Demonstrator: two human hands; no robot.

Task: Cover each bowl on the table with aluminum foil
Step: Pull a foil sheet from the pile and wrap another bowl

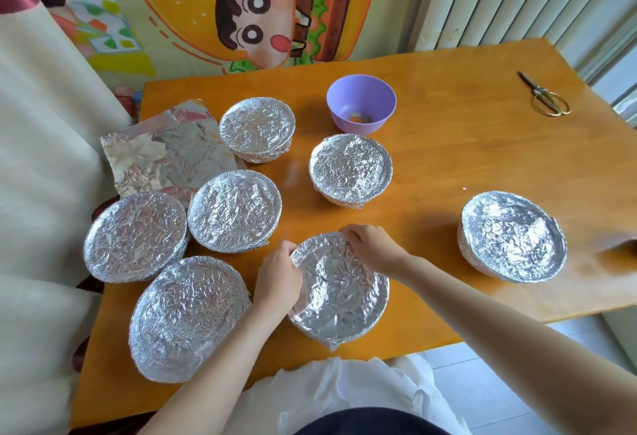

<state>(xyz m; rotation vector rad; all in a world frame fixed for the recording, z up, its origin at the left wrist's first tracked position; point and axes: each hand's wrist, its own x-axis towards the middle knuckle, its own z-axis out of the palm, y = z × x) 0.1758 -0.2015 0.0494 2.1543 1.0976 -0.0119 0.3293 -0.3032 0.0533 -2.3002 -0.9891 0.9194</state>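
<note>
A foil-wrapped bowl [339, 293] sits near the table's front edge. My left hand [279, 279] curls round its left rim and my right hand [370, 248] grips its far rim, both pressing the foil down. Several other foil-covered bowls stand around it, among them one at the front left [188, 317], one at the left [136, 236], one in the middle [350, 169] and one at the right [512, 234]. A purple bowl [362, 103] stands uncovered at the back with a few small bits inside. A loose crumpled foil sheet [162, 152] lies at the back left.
The wooden table [465, 145] has gold-handled scissors [546, 96] at its far right. A cream cloth hangs along the left side. A cartoon wall hanging is behind the table.
</note>
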